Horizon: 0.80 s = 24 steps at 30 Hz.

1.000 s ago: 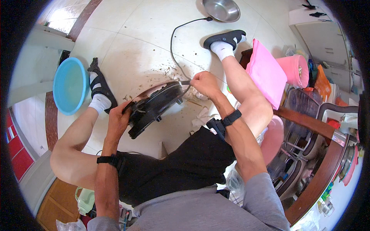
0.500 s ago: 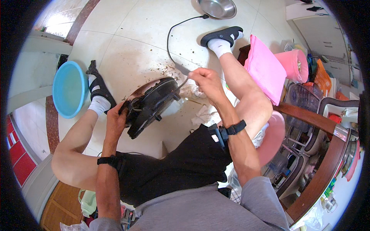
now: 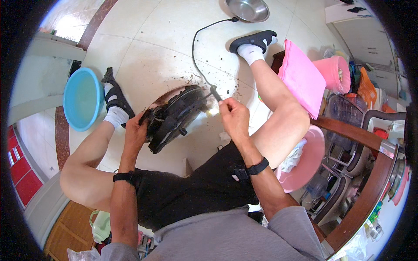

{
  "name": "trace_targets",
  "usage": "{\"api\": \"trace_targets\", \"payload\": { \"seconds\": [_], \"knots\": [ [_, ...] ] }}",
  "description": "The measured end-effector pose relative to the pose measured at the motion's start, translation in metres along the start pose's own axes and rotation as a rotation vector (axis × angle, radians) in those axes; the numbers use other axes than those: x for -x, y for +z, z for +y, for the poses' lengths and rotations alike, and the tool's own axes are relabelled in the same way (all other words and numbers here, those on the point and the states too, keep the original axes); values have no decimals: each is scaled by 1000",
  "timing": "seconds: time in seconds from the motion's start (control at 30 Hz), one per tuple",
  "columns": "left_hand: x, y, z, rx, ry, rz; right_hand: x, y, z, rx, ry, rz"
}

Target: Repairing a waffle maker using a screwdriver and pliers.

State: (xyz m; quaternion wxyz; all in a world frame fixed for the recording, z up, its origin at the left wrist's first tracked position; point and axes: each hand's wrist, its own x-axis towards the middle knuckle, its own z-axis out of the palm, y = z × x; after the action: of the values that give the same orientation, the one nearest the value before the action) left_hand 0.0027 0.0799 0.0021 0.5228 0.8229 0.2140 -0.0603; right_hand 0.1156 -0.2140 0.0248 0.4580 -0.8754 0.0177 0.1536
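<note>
A round black appliance (image 3: 176, 117) leans tilted between my legs, its underside toward me and its rim near the floor. My left hand (image 3: 136, 130) is closed on its left edge. My right hand (image 3: 235, 117) is closed on a slim dark tool (image 3: 215, 93), whose exact kind I cannot make out. The tool's far end is beside the appliance's upper right edge; whether they touch is unclear. A black power cord (image 3: 194, 54) runs from near that end across the floor to a plug close to the metal bowl.
Brown crumbs (image 3: 191, 79) lie scattered on the tiles. A blue basin (image 3: 82, 99) of water stands left of my left foot, a steel bowl (image 3: 248, 9) ahead. To the right are a pink cushion (image 3: 302, 78), a pink bin (image 3: 335, 71) and a pink basin (image 3: 315, 152) with white cloth.
My right hand has come down and toward me, with the dark tool now pointing up and left from it. The appliance has shifted slightly; my left hand keeps its hold.
</note>
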Motion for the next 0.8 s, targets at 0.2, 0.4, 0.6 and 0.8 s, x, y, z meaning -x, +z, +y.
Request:
{"api": "trace_targets", "payload": {
  "seconds": [0.2,0.4,0.6,0.8],
  "knots": [
    [-2,2,-4,28,12,23,24,15,-3,-365,96,56],
    [-6,5,-6,-1,-38,36,68,55,13,-648,325,-56],
    [0,4,-12,-35,-49,68,52,78,13,-360,208,-120],
    [1,9,-11,10,-32,44,26,78,46,-478,294,97]
  ]
}}
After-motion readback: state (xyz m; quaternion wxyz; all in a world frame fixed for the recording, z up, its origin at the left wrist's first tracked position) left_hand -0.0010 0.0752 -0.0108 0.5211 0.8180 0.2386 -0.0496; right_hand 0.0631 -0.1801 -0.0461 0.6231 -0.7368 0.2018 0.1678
